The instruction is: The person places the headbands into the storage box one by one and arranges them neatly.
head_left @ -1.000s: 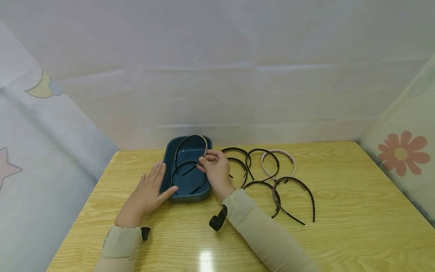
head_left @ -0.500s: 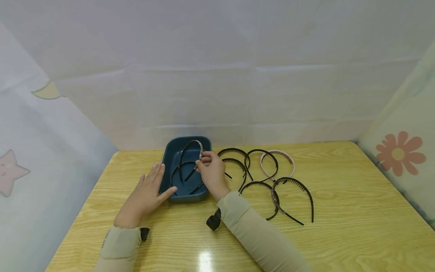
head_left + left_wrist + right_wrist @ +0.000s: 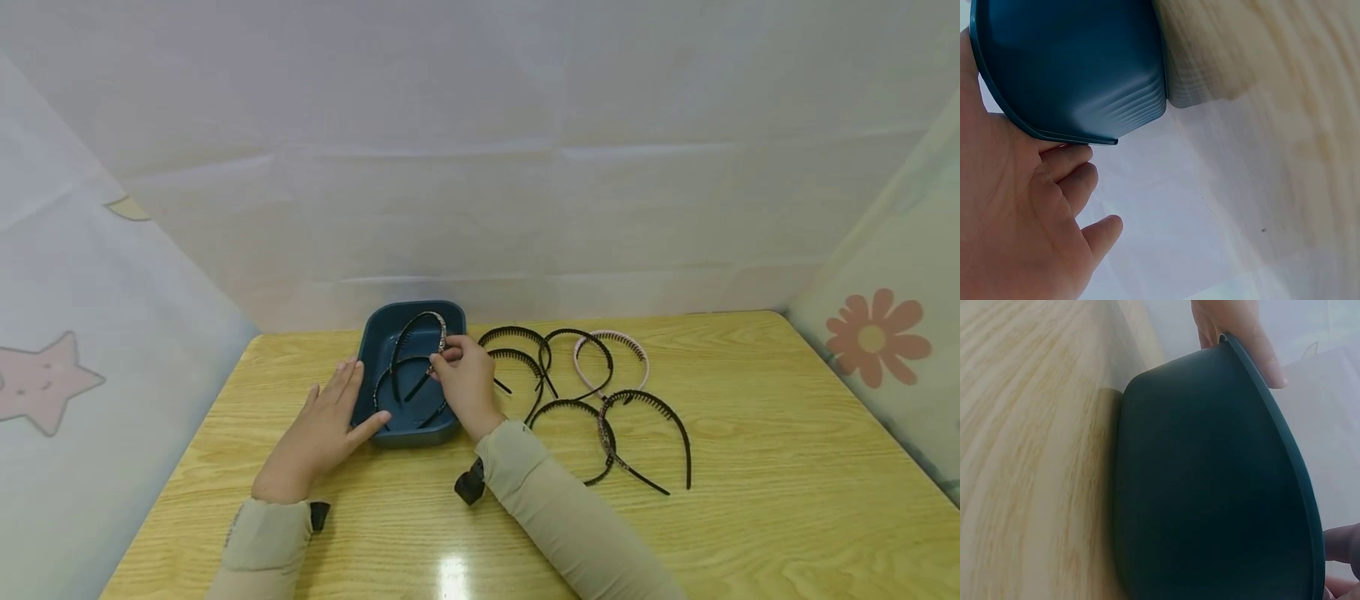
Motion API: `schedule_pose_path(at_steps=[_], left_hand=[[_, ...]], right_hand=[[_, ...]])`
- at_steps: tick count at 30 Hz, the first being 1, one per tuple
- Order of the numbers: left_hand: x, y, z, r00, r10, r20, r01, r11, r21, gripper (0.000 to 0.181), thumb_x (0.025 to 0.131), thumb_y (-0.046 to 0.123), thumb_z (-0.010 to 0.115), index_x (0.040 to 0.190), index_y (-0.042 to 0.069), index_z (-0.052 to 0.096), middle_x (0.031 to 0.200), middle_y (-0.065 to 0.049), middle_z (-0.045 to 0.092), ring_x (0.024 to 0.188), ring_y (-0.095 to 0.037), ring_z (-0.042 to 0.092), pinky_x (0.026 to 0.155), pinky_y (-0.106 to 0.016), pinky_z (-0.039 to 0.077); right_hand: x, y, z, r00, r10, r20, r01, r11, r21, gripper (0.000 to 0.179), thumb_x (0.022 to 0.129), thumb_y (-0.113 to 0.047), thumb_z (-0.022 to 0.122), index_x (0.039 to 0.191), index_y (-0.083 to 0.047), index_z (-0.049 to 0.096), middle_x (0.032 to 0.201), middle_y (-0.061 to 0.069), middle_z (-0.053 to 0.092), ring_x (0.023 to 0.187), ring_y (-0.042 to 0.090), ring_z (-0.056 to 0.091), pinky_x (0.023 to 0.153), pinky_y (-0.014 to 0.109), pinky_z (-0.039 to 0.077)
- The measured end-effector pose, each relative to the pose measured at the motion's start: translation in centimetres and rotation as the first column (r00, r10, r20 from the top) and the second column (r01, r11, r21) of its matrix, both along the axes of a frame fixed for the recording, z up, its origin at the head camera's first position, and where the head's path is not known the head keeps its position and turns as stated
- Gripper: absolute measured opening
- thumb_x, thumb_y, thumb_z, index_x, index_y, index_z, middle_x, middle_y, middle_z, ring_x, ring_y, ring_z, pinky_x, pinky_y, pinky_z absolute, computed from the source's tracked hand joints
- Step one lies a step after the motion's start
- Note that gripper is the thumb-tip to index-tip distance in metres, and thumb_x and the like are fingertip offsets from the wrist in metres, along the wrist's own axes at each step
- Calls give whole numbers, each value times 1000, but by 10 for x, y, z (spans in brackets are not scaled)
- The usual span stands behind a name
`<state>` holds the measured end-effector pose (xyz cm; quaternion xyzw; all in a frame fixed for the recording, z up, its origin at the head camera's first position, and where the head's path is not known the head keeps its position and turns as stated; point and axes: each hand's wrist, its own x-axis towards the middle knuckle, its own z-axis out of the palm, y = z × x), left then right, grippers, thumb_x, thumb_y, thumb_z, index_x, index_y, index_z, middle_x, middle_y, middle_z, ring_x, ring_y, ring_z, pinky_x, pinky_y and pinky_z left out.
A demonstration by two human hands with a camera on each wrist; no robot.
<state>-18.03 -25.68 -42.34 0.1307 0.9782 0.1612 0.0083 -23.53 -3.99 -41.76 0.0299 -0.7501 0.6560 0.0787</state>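
A dark blue plastic bin (image 3: 416, 439) stands at the back left of the table. My left hand (image 3: 318, 437) rests on its left rim, fingers extended and thumb over the near corner. Between thumb and fingers, my right hand (image 3: 468, 385) pinches a dark, speckled headband (image 3: 441, 327) by its right side; this headband stands tilted inside the bin. A second dark headband (image 3: 377, 404) lies in the bin's near part. In the left wrist view, the left palm (image 3: 1022, 206) is against the bin's rim. Only some right fingers (image 3: 1338, 544) show past the rim in the right wrist view.
Right of the bin, several black toothed headbands (image 3: 577, 403) lie overlapping, with a pink headband (image 3: 636, 347) at the back. One black headband (image 3: 678, 425) with a speckled side lies furthest right. A white sheet (image 3: 480, 192) hangs behind the wooden table (image 3: 787, 442).
The right hand has shifted slightly left and lowered its headband deeper into the bin, turning it more upright on the way. In the last half second little moves. The left hand keeps its place.
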Motion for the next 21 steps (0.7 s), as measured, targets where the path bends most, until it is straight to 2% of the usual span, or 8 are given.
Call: schedule_pose_path(at_steps=[4, 8, 14, 21], left_hand=[[-1, -1, -1, 1000, -2, 1, 2, 1000, -2, 99, 99, 67, 46, 162, -1, 10, 169, -20, 7, 155, -39, 7, 119, -68, 8], [-1, -2, -1, 1000, 0, 4, 0, 1000, -5, 100, 99, 68, 46, 162, -1, 9, 169, -20, 7, 155, -38, 6, 119, -67, 8], [-2, -3, -2, 1000, -3, 7, 3, 1000, -2, 100, 99, 68, 45, 162, 0, 8, 169, -20, 6, 155, -38, 6, 119, -68, 8], [0, -1, 0, 1000, -12, -1, 12, 1000, 3, 98, 100, 66, 47, 162, -1, 10, 168, -21, 7, 155, -40, 8, 119, -68, 9]], right_hand=[[-1, 0, -1, 1000, -1, -1, 1, 999, 35, 44, 93, -1, 72, 134, 5, 60, 89, 10, 64, 73, 16, 73, 65, 21, 60], [-2, 1, -1, 1000, 5, -6, -4, 1000, 16, 46, 93, 0, 72, 136, 5, 58, 89, 9, 61, 74, 15, 72, 66, 21, 60], [1, 4, -2, 999, 26, -22, -27, 999, -45, 33, 93, 2, 70, 126, 2, 64, 90, 10, 59, 76, 18, 70, 69, 25, 61], [4, 9, -6, 997, 67, -29, -69, 996, -62, 24, 96, -1, 66, 120, -1, 66, 92, 10, 62, 77, 21, 73, 69, 28, 61]])
